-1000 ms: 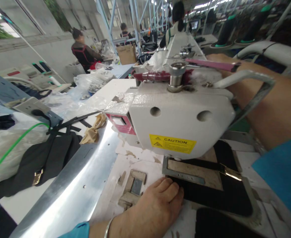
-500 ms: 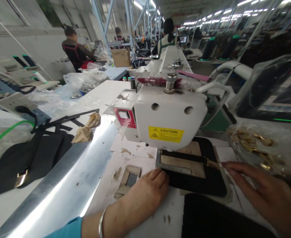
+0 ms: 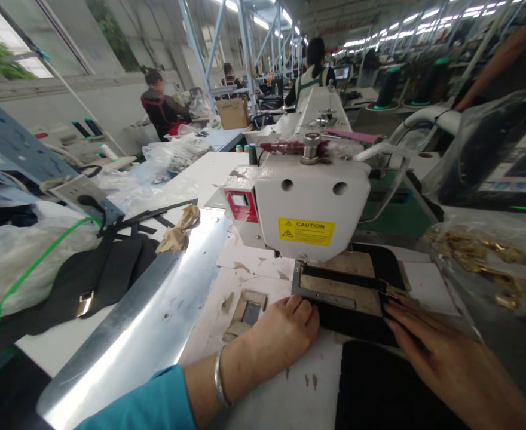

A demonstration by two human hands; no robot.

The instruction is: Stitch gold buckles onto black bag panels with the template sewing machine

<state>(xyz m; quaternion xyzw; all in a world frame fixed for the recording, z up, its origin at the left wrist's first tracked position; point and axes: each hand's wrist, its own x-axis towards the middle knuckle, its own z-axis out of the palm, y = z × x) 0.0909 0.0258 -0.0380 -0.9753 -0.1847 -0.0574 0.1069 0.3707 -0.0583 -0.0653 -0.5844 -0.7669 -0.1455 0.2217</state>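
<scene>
My left hand, a silver bangle at its wrist, is closed at the left edge of a flat black panel, beside the corner of a metal clamp frame. Its fingertips are hidden underneath. My right hand lies with fingers stretched out on the panel's right side, close to a gold buckle on a narrow black strap. Over the panel's far part stands the white head of a sewing machine with a yellow caution label.
A black piece lies at the near edge. To the left are a shiny metal plate, a buckled black piece and crumpled brown paper. A bag of gold hardware sits right, below a plastic-covered screen. Several people are beyond.
My right hand has moved left from the buckle's strap end, and its fingers now lie over the panel. My left hand keeps its place at the panel's edge. An arm appears at upper right.
</scene>
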